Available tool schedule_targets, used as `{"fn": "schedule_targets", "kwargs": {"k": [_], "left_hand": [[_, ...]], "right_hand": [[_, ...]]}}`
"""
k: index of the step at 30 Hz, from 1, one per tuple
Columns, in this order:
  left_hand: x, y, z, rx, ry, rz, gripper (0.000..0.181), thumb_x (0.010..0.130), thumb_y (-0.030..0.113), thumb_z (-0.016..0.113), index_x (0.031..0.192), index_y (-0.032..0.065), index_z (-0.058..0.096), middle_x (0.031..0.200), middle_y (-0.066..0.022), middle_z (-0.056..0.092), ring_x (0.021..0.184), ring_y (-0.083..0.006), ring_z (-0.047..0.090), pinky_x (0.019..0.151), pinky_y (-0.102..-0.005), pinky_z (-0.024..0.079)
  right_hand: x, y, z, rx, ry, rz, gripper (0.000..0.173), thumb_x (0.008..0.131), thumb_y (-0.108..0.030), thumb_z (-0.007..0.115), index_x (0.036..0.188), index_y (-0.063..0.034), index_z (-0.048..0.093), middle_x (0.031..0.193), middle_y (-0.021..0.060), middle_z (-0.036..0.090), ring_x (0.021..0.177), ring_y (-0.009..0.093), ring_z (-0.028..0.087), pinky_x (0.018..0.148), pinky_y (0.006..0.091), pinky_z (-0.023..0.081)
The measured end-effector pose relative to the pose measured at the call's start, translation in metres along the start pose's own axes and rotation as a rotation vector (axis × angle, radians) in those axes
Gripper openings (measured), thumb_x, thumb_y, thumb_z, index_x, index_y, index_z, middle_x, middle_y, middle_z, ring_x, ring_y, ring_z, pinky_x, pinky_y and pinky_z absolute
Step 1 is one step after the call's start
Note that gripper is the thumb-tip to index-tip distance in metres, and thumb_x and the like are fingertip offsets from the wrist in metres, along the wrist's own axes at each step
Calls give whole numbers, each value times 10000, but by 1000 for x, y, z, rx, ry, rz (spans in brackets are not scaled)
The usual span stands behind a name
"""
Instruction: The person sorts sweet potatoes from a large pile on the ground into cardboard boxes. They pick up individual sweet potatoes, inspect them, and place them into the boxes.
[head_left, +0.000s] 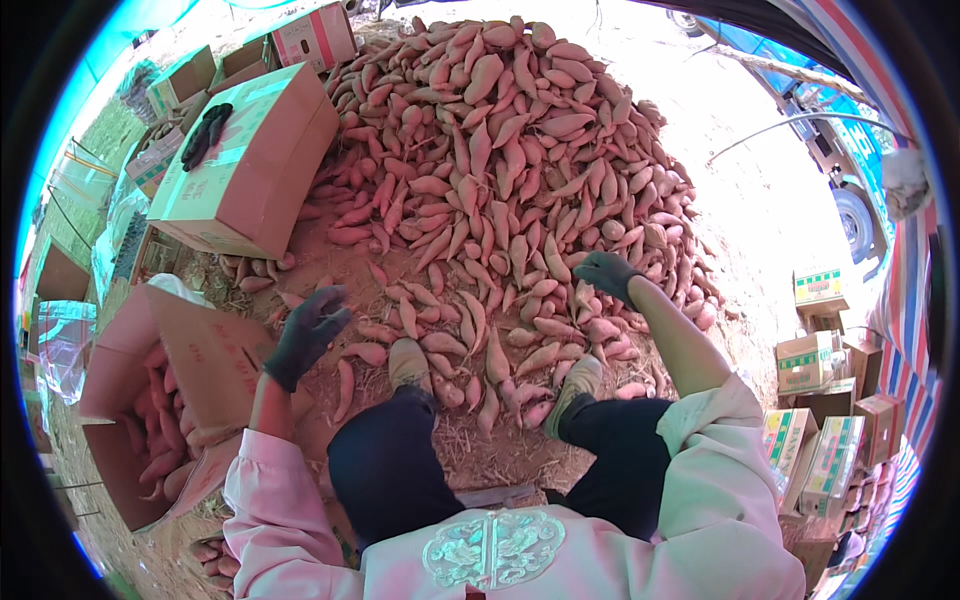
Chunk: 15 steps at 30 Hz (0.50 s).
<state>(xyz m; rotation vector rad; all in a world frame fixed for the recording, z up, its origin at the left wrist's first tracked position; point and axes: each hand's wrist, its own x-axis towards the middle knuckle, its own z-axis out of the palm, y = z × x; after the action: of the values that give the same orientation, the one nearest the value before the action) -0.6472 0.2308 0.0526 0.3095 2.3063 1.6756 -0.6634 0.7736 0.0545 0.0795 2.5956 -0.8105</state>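
A large heap of sweet potatoes (487, 150) rises before me, with loose ones spread down around my shoes. My left hand (309, 334), in a dark glove, hangs over the ground left of the heap, beside an open cardboard box (217, 360); its fingers are apart and hold nothing. That box has sweet potatoes (161, 420) inside. My right hand (609, 276), gloved too, reaches to the lower right part of the heap. Its fingertips are over the sweet potatoes there, and whether they grip one cannot be told.
A big carton (247, 165) with dark gloves (206, 136) on top stands at the upper left, with further open boxes behind it. Several printed cartons (829, 465) are stacked at the right, near a striped tarpaulin (904, 360). A vehicle wheel (853, 223) shows at the upper right.
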Motion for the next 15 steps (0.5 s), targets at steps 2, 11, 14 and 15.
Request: {"fn": "schedule_targets", "kwargs": {"k": [2,11,14,15], "left_hand": [[38,-14,31,-128,-54,-21,331,925,142,639,1217,12,551,1092,-26,586,1010,-109,553,861,-247,463],[149,-81,129,-346,-156,-264,320,947,210,603,1208,31,556,1039,-6,595,935,-90,550,825,-250,459],[179,-83,160,-449,-245,-385,307,953,226,589,1195,39,560,981,4,595,886,-77,550,787,-251,471],[194,-87,166,-454,-284,-359,315,953,235,588,1199,42,559,986,2,592,886,-77,548,785,-251,472]], "right_hand": [[72,20,13,185,41,161,386,855,-392,655,942,-17,633,836,86,663,720,174,611,671,326,501],[312,-18,56,1019,132,459,340,853,-384,676,1040,-126,555,895,43,578,761,178,605,601,298,483],[343,-6,61,1218,196,545,316,836,-391,691,959,-123,578,879,48,595,733,199,618,588,322,500],[349,4,63,1293,222,564,310,829,-393,696,926,-119,588,875,51,604,719,205,622,583,331,506]]}}
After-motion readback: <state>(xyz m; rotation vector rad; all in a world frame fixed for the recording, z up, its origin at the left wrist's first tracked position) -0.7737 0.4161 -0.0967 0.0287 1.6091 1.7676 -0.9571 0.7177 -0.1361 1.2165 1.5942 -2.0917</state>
